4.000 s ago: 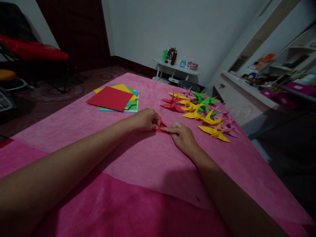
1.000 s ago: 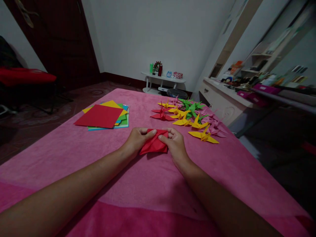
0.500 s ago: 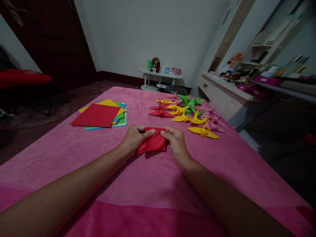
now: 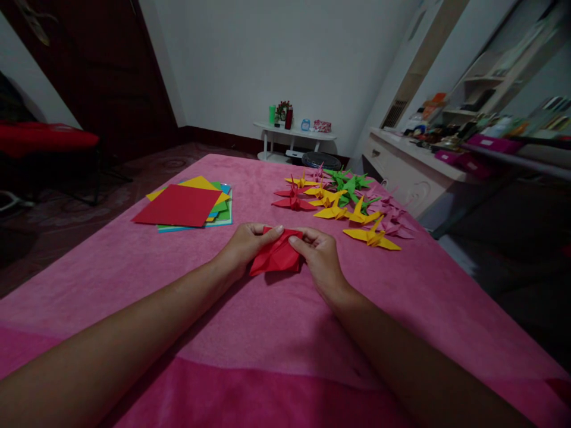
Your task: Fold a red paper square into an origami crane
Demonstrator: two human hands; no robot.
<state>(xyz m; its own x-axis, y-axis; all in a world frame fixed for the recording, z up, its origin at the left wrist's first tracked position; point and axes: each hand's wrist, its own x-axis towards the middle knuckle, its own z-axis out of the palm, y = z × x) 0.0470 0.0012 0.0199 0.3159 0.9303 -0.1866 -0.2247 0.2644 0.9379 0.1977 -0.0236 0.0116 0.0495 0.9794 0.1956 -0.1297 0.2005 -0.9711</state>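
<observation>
Between my two hands is a partly folded piece of red origami paper [image 4: 277,255], creased and raised a little above the pink cloth. My left hand [image 4: 247,245] pinches its upper left edge, thumb on top and fingers beneath. My right hand [image 4: 322,254] grips the upper right edge the same way, its thumb pressing on the paper. The fingers under the sheet are hidden. Beyond my right hand lie folded paper cranes: red ones [image 4: 294,202], yellow ones [image 4: 372,238], green ones [image 4: 350,185] and pink ones [image 4: 392,221].
A stack of coloured paper with a red sheet [image 4: 178,205] on top lies at the left on the pink cloth [image 4: 250,333]. A small white table [image 4: 297,132] stands by the far wall. To the right is a cluttered white dresser [image 4: 410,156]; a red chair [image 4: 44,138] is at left.
My right thumb has slid slightly down and left over the red paper, and my left thumb has shifted up a little. The whole view has moved slightly; the cranes and stack stay put.
</observation>
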